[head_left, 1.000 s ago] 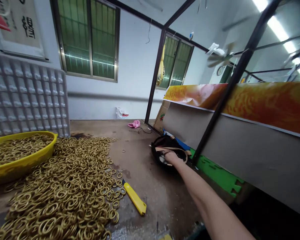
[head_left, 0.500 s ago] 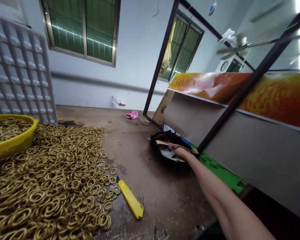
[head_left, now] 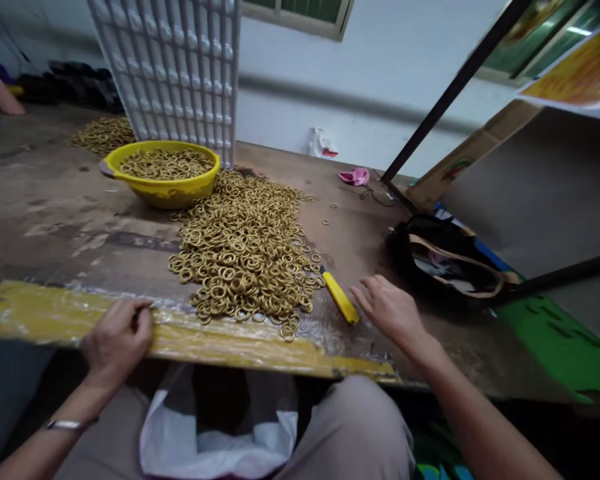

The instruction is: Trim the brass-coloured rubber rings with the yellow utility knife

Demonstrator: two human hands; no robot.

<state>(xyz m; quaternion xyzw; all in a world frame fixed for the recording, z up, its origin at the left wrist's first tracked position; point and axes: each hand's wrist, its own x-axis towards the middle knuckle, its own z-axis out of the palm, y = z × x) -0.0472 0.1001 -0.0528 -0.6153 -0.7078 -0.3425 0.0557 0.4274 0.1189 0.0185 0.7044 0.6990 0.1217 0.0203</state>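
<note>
Worktop [head_left: 360, 227]: right fingers [head_left: 362, 301], now out of bag [head_left: 405, 263], spread beside cutter [head_left: 340, 297]; left fingers [head_left: 130, 309] curled

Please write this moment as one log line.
left hand: at yellow-taped table edge | right hand: beside long yellow cutter | round golden rings: heaped on brown table

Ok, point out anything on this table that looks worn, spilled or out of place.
The yellow strip along the near edge of the table looks worn, its left end ragged. Gold-coloured rings lie heaped loose beside the yellow basin, as if spilled, though perhaps deliberately. Nothing else clearly stands out.
</note>
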